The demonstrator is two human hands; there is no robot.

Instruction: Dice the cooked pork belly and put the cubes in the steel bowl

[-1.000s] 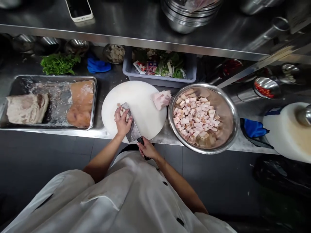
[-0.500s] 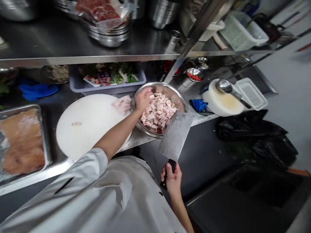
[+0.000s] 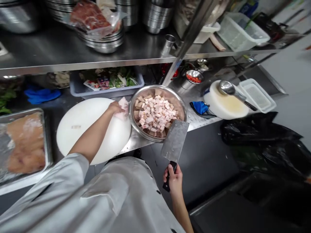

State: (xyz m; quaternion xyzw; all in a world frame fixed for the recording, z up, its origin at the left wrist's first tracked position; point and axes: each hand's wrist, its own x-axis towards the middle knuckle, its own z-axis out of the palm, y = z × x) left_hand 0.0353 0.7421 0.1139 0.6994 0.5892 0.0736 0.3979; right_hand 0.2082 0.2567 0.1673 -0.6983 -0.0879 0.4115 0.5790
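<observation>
My right hand (image 3: 174, 179) is wrapped round the black handle of a cleaver (image 3: 176, 139), its broad blade tilted up against the near rim of a steel bowl (image 3: 132, 121). Diced pale pork (image 3: 159, 111) is heaped in that bowl. At the right side of a round white cutting board (image 3: 93, 129), my left hand (image 3: 115, 108) is closed on a flat piece of pork (image 3: 123, 106); its fingertips are partly hidden. One small scrap of meat (image 3: 76, 127) lies on the board's left part.
A metal tray (image 3: 47, 142) with slabs of pork skin stands at the left. Behind the board is a grey-blue bin (image 3: 107, 92) of greens and packets, under a steel shelf (image 3: 48, 66). A ladle (image 3: 227, 87) rests on a second white board (image 3: 218, 106) at right.
My left hand has left the bowl and moved left onto the flat pork piece by the board's edge. The cleaver stays in my right hand, and the view has shifted slightly.
</observation>
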